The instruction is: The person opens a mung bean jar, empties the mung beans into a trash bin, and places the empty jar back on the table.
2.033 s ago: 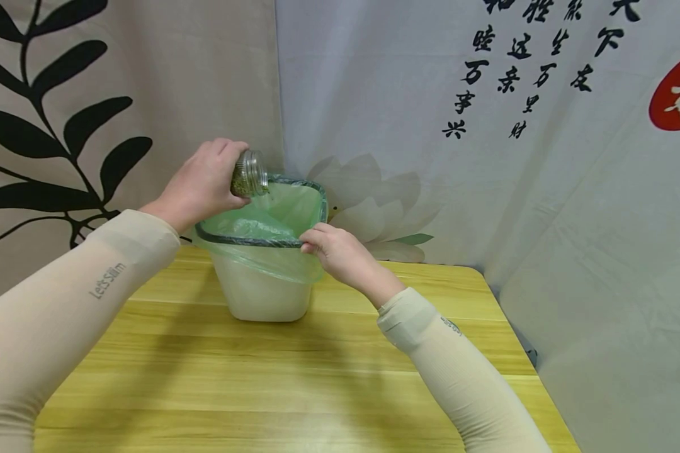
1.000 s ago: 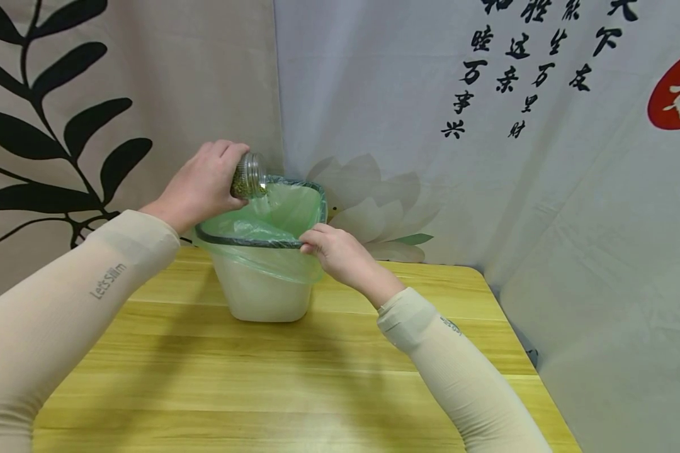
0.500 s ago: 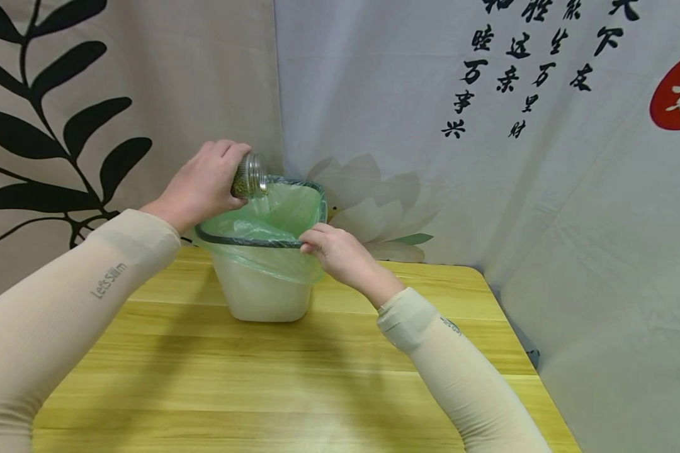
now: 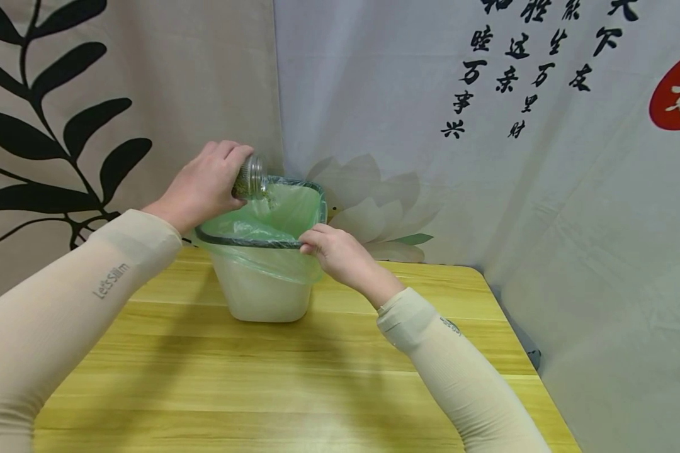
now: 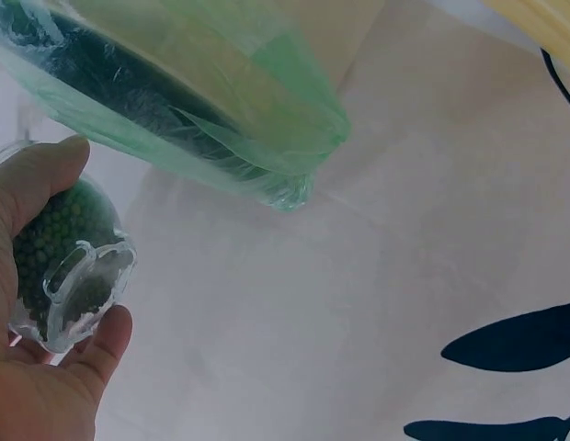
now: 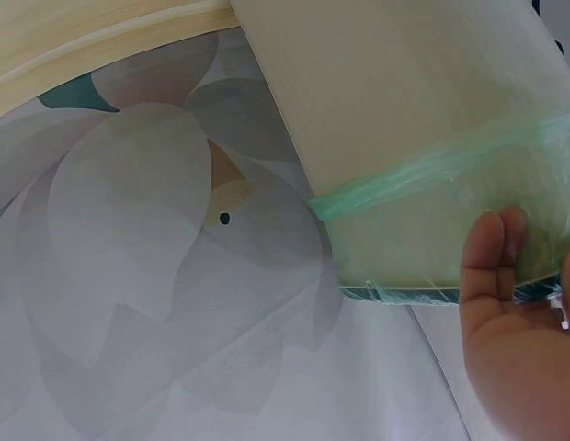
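My left hand grips a clear glass jar, tipped with its mouth over the near-left part of a bin. Small round green beans, like mung beans, fill part of the jar in the left wrist view, and a few green specks show just past its mouth in the head view. The pale bin stands on the table, lined with a green plastic bag folded over its dark rim. At the bin's front right corner, my right hand pinches the rim and bag, fingers outside.
The yellow wooden table has its right edge running down toward the front right. Close behind the bin hangs a pale cloth backdrop with printed leaves, a lotus and black characters.
My left hand and the jar have shifted very slightly right, and green specks show below the jar's mouth now. The right hand and the bin have stayed in place.
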Demonstrator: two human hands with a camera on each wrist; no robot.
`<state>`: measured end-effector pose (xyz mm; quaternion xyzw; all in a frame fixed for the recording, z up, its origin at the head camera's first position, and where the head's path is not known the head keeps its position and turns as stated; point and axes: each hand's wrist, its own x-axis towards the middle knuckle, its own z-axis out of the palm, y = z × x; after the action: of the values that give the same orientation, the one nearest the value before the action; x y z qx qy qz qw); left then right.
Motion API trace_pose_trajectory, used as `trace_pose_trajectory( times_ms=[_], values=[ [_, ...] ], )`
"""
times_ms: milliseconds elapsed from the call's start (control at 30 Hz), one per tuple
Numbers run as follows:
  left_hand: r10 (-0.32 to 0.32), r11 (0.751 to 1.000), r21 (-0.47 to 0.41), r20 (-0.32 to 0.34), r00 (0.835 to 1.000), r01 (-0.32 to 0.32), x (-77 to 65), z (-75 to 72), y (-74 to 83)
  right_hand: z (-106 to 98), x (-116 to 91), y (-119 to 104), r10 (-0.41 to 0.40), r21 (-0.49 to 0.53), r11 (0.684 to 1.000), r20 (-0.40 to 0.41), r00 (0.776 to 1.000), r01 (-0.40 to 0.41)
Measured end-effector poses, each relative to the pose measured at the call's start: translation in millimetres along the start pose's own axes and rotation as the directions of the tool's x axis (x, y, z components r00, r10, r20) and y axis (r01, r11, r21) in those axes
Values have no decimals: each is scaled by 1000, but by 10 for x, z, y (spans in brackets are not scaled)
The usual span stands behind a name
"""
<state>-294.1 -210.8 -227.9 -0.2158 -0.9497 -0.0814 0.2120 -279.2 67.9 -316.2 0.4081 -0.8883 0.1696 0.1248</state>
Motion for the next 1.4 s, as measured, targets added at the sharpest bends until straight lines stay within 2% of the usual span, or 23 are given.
trace_pose_trajectory(
  times_ms=[667, 933, 1400],
  values=[
    [18, 1000, 5, -11, 1000, -18, -8, 27, -8, 0, -2, -8, 15, 10, 1000, 12, 1000, -15],
    [-6, 1000, 11, 17, 1000, 6, -8, 11, 3, -9, -10, -25, -5, 8, 1000, -3, 1000, 5],
    [7, 1000, 25, 14, 1000, -7, 2, 19, 1, -10, -12, -25, -4, 7, 1000, 2, 1000, 4]
  ],
)
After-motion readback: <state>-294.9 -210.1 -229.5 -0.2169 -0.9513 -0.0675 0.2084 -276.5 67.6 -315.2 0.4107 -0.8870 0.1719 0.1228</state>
